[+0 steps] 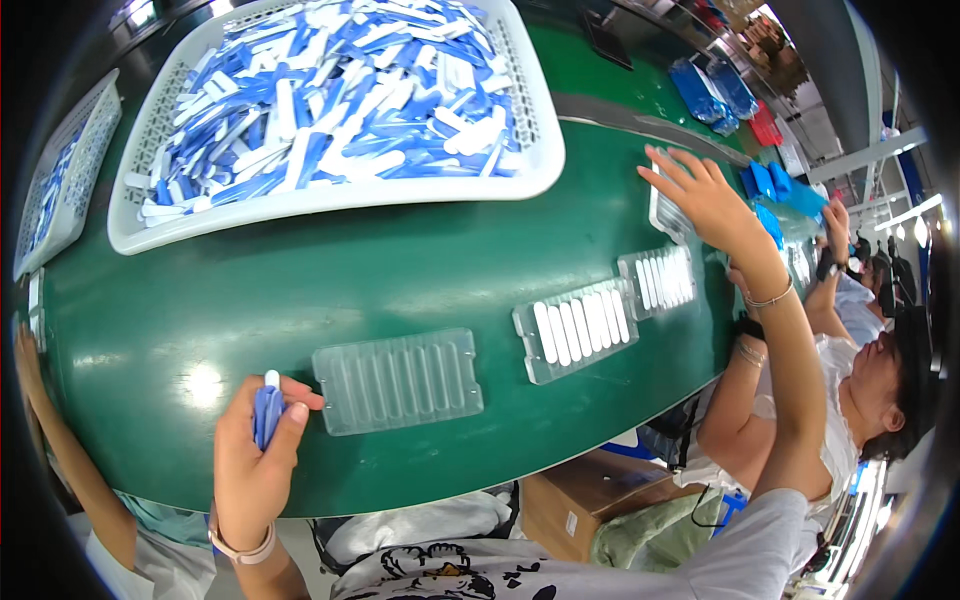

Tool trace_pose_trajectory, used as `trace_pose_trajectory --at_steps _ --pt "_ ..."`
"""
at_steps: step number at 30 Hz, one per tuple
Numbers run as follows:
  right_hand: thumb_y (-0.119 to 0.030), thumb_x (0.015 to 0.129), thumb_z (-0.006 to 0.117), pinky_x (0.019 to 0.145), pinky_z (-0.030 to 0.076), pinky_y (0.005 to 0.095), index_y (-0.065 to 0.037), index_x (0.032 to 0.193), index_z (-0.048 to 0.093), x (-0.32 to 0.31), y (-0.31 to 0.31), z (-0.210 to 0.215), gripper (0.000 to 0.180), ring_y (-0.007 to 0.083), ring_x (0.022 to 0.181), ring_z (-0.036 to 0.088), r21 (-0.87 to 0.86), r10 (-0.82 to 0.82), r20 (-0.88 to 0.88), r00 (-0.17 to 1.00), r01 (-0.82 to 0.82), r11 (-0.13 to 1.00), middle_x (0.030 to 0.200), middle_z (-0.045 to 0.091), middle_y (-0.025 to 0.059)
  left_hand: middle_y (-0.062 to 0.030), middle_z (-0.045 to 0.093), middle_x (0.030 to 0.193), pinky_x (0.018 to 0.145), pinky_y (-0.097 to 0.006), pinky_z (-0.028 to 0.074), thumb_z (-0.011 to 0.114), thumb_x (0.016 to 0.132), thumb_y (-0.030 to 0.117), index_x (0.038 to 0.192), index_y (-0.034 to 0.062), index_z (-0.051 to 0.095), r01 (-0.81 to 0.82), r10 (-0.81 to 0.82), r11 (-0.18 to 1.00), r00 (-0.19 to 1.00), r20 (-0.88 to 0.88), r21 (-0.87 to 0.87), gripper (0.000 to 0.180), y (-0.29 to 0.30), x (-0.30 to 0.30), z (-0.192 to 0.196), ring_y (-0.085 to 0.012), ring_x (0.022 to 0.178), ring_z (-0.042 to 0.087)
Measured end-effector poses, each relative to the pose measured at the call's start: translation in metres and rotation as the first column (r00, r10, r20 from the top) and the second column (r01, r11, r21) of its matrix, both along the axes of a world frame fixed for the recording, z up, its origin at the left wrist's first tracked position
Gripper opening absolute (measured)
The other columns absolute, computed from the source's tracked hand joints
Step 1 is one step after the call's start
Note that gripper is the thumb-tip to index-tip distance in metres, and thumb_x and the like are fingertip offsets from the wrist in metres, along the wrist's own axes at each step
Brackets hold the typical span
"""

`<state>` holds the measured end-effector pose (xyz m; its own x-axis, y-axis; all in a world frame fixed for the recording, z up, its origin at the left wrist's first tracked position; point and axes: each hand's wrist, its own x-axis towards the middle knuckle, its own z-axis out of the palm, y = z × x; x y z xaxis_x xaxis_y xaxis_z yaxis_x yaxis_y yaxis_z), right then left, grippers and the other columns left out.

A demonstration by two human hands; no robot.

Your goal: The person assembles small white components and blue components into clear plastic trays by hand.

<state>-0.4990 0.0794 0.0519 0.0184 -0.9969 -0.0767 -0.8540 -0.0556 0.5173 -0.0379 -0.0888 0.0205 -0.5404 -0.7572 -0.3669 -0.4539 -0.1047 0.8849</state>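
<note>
My left hand [258, 445] is closed around a small bundle of slim blue-and-white plastic sticks [268, 412]. Just right of it a clear ribbed plastic tray [398, 383] lies flat, its grooves bare. My right hand [705, 200] reaches far out to the right, fingers stretched and apart, over a clear tray [668, 216] that it partly hides. Whether the fingertips touch that tray I cannot tell. Between my hands lie two more clear trays, a nearer filled tray [535, 372] and a farther filled tray [657, 280], each with several white sticks in a row.
A large white basket [345, 205] heaped with blue-and-white sticks stands at the back left. Another white basket [88, 185] is at the far left edge. Co-workers sit at both sides; a co-worker's arm [735, 400] is close to my right arm. Blue packs [790, 188] lie at the right.
</note>
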Motion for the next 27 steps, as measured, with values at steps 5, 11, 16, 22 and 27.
trace_pose_trajectory --at_steps 5,11,16,22,27 --pt "0.008 0.065 0.057 0.097 0.037 0.0418 -0.005 0.123 0.048 -0.018 0.004 0.011 0.060 0.0273 0.121 0.044 0.175 0.054 0.098 0.994 -0.070 0.982 0.133 0.048 0.0091 0.0038 0.054 0.064 0.049 -0.019 0.031 0.057 0.088 0.005 0.092 0.0011 0.061 0.090 -0.083 0.978 0.996 -0.046 0.187 0.007 0.008 -0.004 0.002 -0.0009 0.054 0.038" --pt "-0.009 0.054 0.067 0.098 0.036 0.0446 -0.002 0.124 0.048 0.026 0.002 0.043 0.073 0.0351 0.110 0.048 -0.193 0.046 0.294 0.955 0.013 0.981 0.116 0.052 0.0164 -0.0027 0.062 0.075 0.053 -0.019 0.038 0.058 0.088 0.007 0.095 0.0009 0.059 0.238 -0.219 0.958 0.967 -0.132 0.156 0.009 0.012 -0.015 -0.001 -0.0037 0.057 0.047" --pt "-0.026 0.053 0.079 0.087 0.040 0.0412 0.002 0.130 0.044 0.146 -0.027 0.021 0.089 0.0293 0.100 0.055 -0.339 0.290 0.811 0.509 0.003 0.941 0.122 0.056 0.0163 -0.0048 0.055 0.075 0.043 -0.019 0.031 0.054 0.092 0.010 0.104 0.0036 0.053 -0.210 0.368 0.882 0.866 -0.338 0.422 0.015 0.006 -0.003 -0.012 -0.0042 0.051 0.039" --pt "-0.023 0.065 0.072 0.095 0.036 0.0437 0.004 0.120 0.049 0.281 -0.085 -0.009 0.065 0.0271 0.112 0.048 -0.324 0.345 0.938 0.025 -0.291 0.900 0.125 0.052 0.0155 -0.0047 0.047 0.087 0.046 -0.020 0.033 0.049 0.088 0.006 0.112 0.0035 0.048 -0.335 0.634 0.766 0.536 -0.558 0.549 0.024 -0.014 0.030 -0.008 -0.0079 0.065 0.040" --pt "-0.025 0.066 0.071 0.094 0.032 0.0450 0.005 0.121 0.047 0.305 -0.098 -0.035 0.067 0.0269 0.111 0.048 -0.240 0.303 0.942 0.145 -0.340 0.909 0.121 0.052 0.0149 -0.0057 0.046 0.095 0.049 -0.020 0.037 0.048 0.087 0.002 0.116 0.0010 0.046 -0.412 0.624 0.781 0.509 -0.593 0.469 0.030 -0.018 0.077 -0.012 -0.0084 0.069 0.041"
